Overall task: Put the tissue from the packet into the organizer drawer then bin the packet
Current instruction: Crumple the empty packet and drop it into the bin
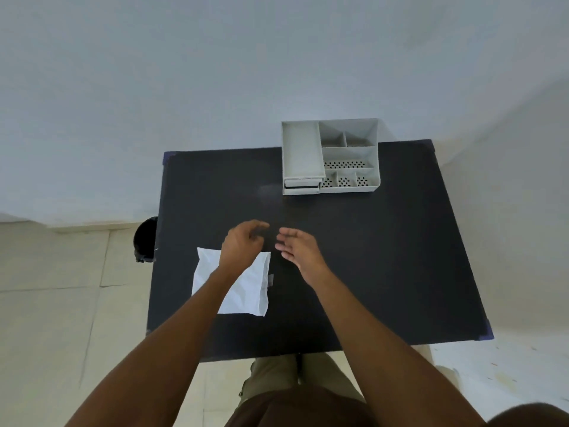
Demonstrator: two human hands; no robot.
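A white tissue packet (246,291) lies flat on the black table (369,257), near its left front part. My left hand (241,245) hovers just above the packet's far edge, fingers loosely curled and holding nothing. My right hand (297,246) is beside it to the right, over bare table, fingers spread and empty. A grey desk organizer (331,157) stands at the table's far edge; its small drawer (301,185) at the lower left front looks shut. My left forearm hides part of the packet.
A black bin (145,240) stands on the tiled floor against the table's left side. A pale wall rises behind the table. My legs are under the near edge.
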